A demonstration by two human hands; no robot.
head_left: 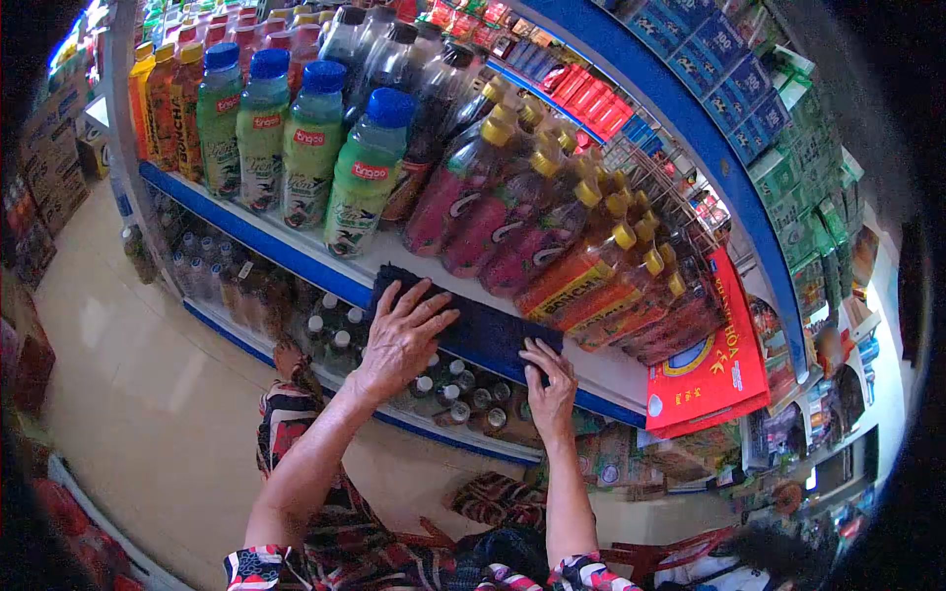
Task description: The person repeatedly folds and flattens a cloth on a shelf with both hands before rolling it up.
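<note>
A folded dark navy cloth (483,332) lies along the front edge of the shelf (596,374), partly hanging over its blue trim. My left hand (406,333) rests on the cloth's left part, fingers spread flat over it. At the cloth's right end, my right hand (548,382) has its fingers bent around the lower edge, thumb close to the fingertips. Just behind the left hand stands a green-labelled bottle with a blue cap (367,177). Purple-labelled bottles with yellow caps (507,231) lean in rows behind the cloth.
Orange-labelled bottles (591,295) and a red bag (711,355) sit to the right on the same shelf. White-capped bottles (340,345) fill the lower shelf. A blue upper shelf edge (729,167) curves overhead. Cartons (49,158) stand at far left beside the tiled floor (128,345).
</note>
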